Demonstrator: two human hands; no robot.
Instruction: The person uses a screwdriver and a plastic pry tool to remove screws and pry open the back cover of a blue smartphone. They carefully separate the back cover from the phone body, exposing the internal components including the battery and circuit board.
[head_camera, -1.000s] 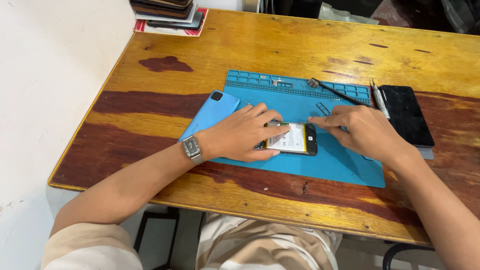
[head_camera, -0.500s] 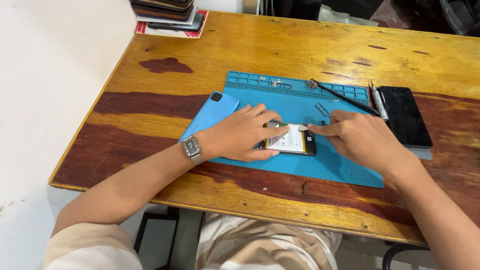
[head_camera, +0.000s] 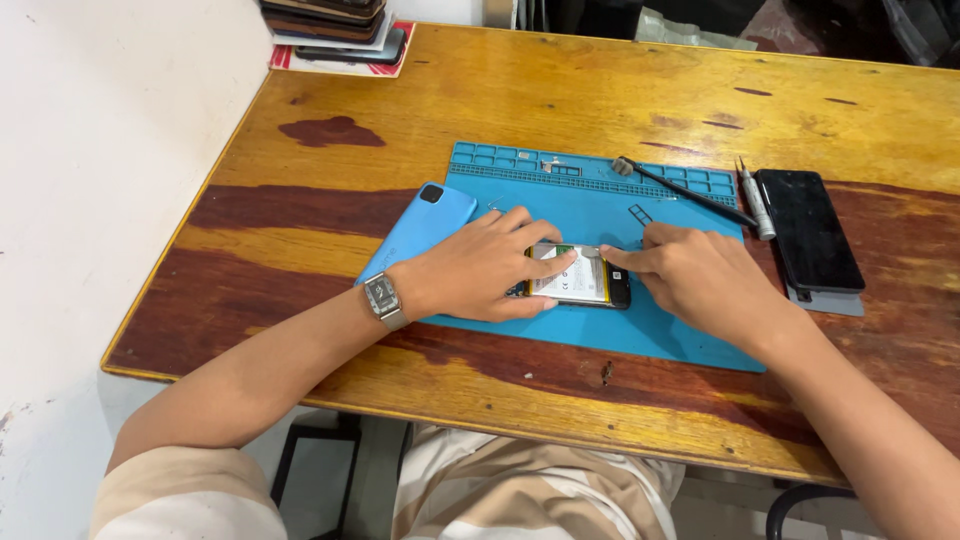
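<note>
An opened phone (head_camera: 580, 282) with its pale battery showing lies on a blue work mat (head_camera: 600, 200). My left hand (head_camera: 480, 265), with a wristwatch on the wrist, lies over the phone's left part and holds it down, thumb on the battery. My right hand (head_camera: 690, 275) rests at the phone's right end, its forefinger touching the upper right edge. A blue back cover (head_camera: 420, 235) lies partly under my left hand at the mat's left edge.
A black brush (head_camera: 685, 190) lies on the mat's upper right. A metal screwdriver (head_camera: 755, 200) and a dark phone (head_camera: 808, 235) on a grey sheet lie to the right. A stack of phones and cases (head_camera: 335, 30) sits at the wooden table's far left corner.
My right hand has slid left, from the mat beside the phone onto the phone's right end. My left hand has stayed on the phone.
</note>
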